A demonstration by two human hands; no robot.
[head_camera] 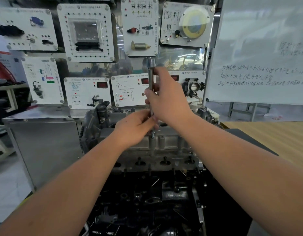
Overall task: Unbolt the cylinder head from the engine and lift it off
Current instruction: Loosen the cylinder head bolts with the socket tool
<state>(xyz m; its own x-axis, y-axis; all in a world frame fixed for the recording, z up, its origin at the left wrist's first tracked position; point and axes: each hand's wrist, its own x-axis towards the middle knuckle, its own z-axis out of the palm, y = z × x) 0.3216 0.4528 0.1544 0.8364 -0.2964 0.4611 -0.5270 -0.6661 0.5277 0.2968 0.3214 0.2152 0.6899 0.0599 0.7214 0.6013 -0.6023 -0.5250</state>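
— So, where are the hands?

— The right hand [166, 97] is wrapped round the upright shaft of a long socket extension [151, 86], and the left hand [135, 128] pinches its lower end just above a head bolt [152, 134] that stands proud of the cylinder head [157, 143].

— Which step, then?

— Unbolting, I'd say: the bolt looks well backed out, so spinning it free and lifting it clear seems next. The head still sits on the engine block [147, 201], straight ahead.

— Any room to work?

— Upward, plenty. Behind, the training panels [86, 31] stand near the tool's top, so a tilt backward could knock them. A whiteboard [259, 53] closes the right, with the wooden bench [273, 138] below it; a metal cabinet [45, 147] edges the left.
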